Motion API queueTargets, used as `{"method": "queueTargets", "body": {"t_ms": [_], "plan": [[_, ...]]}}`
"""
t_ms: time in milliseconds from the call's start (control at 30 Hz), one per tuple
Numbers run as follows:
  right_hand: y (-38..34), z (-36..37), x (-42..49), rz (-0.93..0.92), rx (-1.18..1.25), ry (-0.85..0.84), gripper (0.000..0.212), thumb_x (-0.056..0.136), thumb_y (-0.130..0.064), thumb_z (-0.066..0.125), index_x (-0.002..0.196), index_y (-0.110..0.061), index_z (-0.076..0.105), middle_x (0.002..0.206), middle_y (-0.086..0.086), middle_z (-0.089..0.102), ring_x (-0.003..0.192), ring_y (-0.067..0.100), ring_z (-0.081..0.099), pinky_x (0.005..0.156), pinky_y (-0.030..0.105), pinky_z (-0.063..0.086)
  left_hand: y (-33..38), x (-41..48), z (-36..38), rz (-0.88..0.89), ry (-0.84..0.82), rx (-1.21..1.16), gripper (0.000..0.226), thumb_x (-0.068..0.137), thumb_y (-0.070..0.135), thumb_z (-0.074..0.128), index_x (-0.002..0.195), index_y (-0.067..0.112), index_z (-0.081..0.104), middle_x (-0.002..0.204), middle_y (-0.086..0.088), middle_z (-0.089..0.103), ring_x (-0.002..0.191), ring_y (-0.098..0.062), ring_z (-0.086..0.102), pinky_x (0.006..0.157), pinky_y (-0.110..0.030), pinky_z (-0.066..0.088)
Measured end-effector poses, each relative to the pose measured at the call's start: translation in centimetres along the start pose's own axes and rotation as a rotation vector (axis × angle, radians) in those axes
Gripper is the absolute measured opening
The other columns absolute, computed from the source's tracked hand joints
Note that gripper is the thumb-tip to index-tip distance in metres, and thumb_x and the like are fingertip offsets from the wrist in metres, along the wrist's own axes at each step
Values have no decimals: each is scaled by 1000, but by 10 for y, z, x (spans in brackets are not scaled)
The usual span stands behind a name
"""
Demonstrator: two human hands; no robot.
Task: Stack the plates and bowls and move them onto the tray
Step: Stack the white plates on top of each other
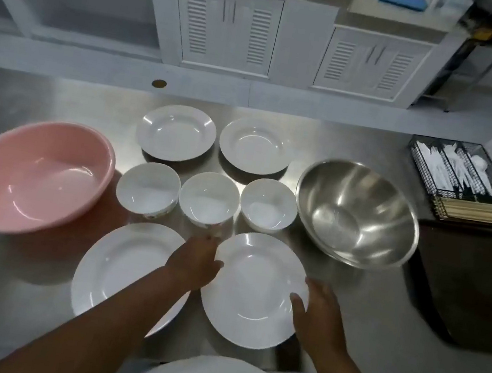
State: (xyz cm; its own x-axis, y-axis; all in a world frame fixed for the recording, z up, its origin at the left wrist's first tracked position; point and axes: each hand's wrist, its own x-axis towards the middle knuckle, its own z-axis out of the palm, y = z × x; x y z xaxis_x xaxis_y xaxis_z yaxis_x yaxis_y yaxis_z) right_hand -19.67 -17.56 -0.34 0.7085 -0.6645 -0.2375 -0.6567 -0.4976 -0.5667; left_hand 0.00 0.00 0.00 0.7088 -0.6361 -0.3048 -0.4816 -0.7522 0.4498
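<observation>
Both hands hold the near right white plate (251, 287), which looks slightly lifted and tilted. My left hand (194, 262) grips its left rim and my right hand (314, 313) grips its right rim. A second large plate (125, 267) lies flat to its left, partly under my left forearm. Behind them stand three small white bowls in a row: left (148, 187), middle (208, 197), right (268, 204). Two more plates, one (176, 131) and another (254, 145), lie at the back. The dark brown tray (477, 287) sits at the right edge.
A pink plastic basin (30, 174) stands at the left of the steel counter (346, 315). A large steel mixing bowl (356, 213) sits between the small bowls and the tray. A black wire cutlery caddy (464, 182) with chopsticks and plastic utensils is at the back right.
</observation>
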Motion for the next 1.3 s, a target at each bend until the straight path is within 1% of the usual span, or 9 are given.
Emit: {"method": "queueTargets", "body": {"t_ms": [167, 367, 633, 767, 867, 967, 1067, 1200, 1300], "plan": [[11, 7, -10, 133, 59, -71, 35, 89, -17, 57, 124, -19, 56, 116, 4, 55, 98, 16, 52, 85, 25, 41, 0, 0, 8, -37, -44, 117, 46, 90, 28, 60, 132, 14, 48, 131, -10, 58, 120, -29, 56, 99, -39, 47], [9, 3, -9, 140, 92, -30, 23, 82, -7, 62, 104, -15, 65, 91, -1, 69, 84, 17, 61, 63, 12, 38, 2, -2, 11, -27, 17, 110, 37, 91, 17, 55, 128, 11, 50, 129, -10, 58, 116, -28, 58, 95, -35, 48], [-13, 0, -27, 69, 149, -38, 31, 81, -9, 67, 109, -23, 67, 79, -11, 68, 73, 9, 64, 71, 23, 48, -16, -39, -5, -164, 160, -101, 46, 87, 19, 64, 131, 17, 49, 128, -7, 59, 117, -26, 58, 101, -36, 45], [-39, 8, -22, -21, 176, -83, 35, 80, -10, 69, 113, -23, 67, 85, -11, 67, 76, 11, 66, 74, 35, 59, -46, -61, -19, -258, 219, -185, 48, 84, 24, 69, 129, 20, 52, 129, -3, 61, 117, -24, 59, 107, -43, 41], [-63, 24, -16, -88, 164, -134, 40, 82, -10, 70, 120, -20, 64, 90, -12, 57, 79, 15, 66, 74, 41, 61, -74, -81, -28, -346, 253, -209, 47, 79, 20, 74, 122, 18, 56, 122, -5, 62, 107, -23, 60, 101, -41, 47], [-88, 46, -9, -161, 117, -187, 40, 85, -11, 69, 124, -17, 63, 98, -3, 55, 78, 13, 62, 80, 34, 59, -102, -101, -37, -432, 279, -209, 46, 75, 16, 77, 116, 14, 57, 113, -7, 58, 95, -21, 56, 90, -33, 48], [-113, 67, -5, -210, 48, -253, 35, 88, -12, 66, 123, -13, 62, 103, 3, 53, 84, 16, 58, 81, 21, 45, -128, -117, -41, -501, 308, -238, 48, 70, 14, 80, 114, 12, 59, 112, -10, 59, 97, -27, 59, 89, -38, 51], [-140, 94, 2, -256, -13, -293, 32, 87, -12, 64, 119, -15, 62, 102, 6, 52, 89, 21, 58, 83, 24, 45, -157, -125, -45, -542, 336, -272, 49, 68, 8, 79, 113, 10, 60, 114, -12, 58, 96, -27, 58, 89, -36, 50], [-149, 110, 8, -264, -41, -290, 32, 86, -11, 63, 118, -15, 62, 101, 6, 52, 90, 22, 57, 79, 23, 40, -172, -124, -45, -546, 324, -255, 35, 68, 10, 79, 96, 13, 58, 107, -11, 59, 91, -26, 57, 86, -36, 52]]}}
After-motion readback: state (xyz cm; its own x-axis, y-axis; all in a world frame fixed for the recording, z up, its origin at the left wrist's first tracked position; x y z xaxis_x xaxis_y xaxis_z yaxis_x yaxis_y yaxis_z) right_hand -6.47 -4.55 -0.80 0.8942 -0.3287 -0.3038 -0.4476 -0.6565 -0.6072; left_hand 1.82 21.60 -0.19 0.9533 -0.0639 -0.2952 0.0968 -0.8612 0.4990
